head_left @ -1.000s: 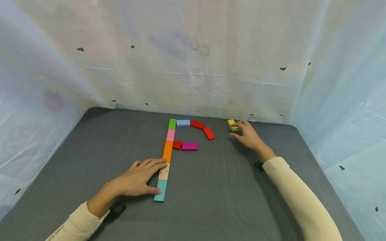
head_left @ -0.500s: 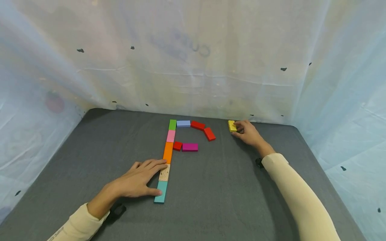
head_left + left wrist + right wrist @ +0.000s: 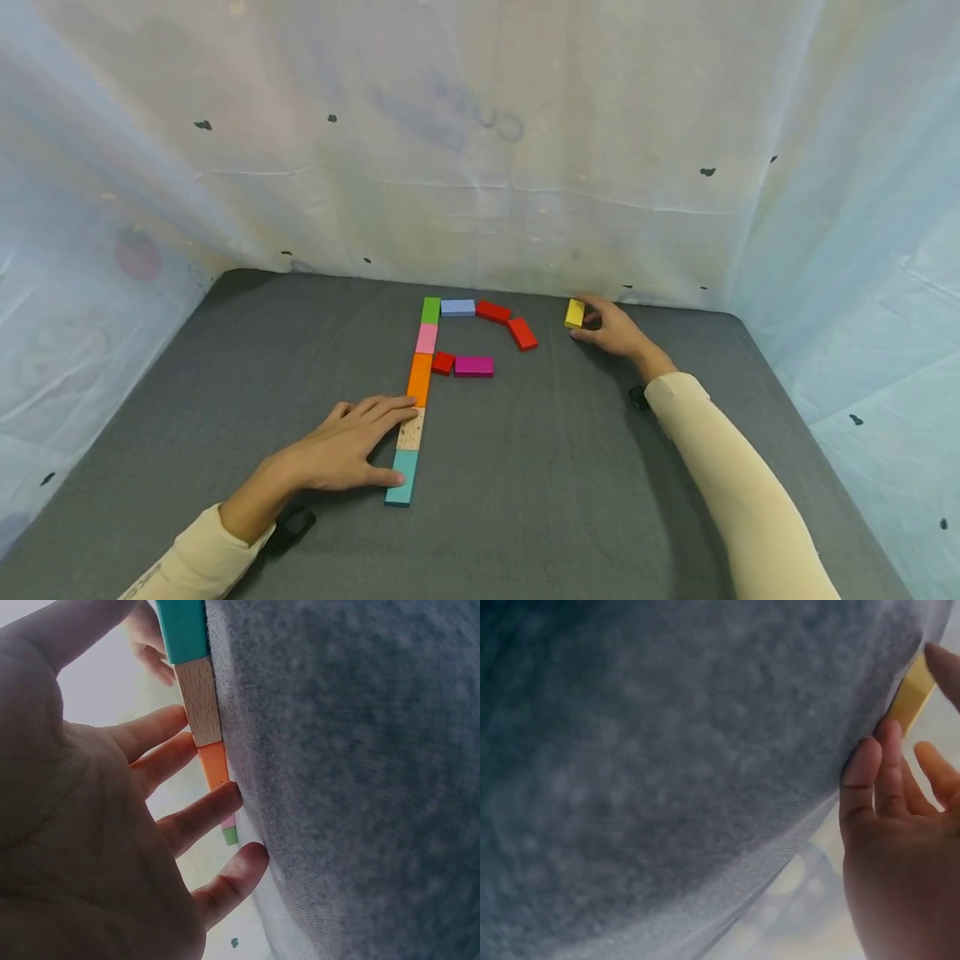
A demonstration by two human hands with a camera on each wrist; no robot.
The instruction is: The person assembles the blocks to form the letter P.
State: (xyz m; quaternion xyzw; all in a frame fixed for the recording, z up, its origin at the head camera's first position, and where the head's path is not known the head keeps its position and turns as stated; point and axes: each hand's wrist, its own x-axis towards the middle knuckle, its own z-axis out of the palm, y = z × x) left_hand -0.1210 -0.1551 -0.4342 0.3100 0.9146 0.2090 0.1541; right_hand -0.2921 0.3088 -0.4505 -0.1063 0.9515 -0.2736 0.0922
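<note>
In the head view, my left hand (image 3: 341, 446) lies with fingers spread on a line of wooden blocks. Its fingertips touch the orange block (image 3: 420, 379) and the plain wood block (image 3: 410, 431), while the thumb rests on the teal block (image 3: 402, 477). Farther along that line are a pink block (image 3: 426, 338) and a green block (image 3: 431, 310). At the far right, my right hand (image 3: 617, 332) pinches a yellow block (image 3: 574, 313) end to end between thumb and a finger. The right wrist view shows the yellow block (image 3: 913, 696) low against the cloth.
From the line's far end run a light blue block (image 3: 458, 308) and two red blocks, one (image 3: 492, 312) before the other (image 3: 522, 334). A small red block (image 3: 443, 363) and a magenta block (image 3: 474, 367) branch off lower down. A hanging sheet (image 3: 480, 208) backs the grey table (image 3: 525, 517).
The yellow block has turned and now slants the other way. My right hand has shifted slightly left, its fingers closing on the block's ends. The left hand stays in place.
</note>
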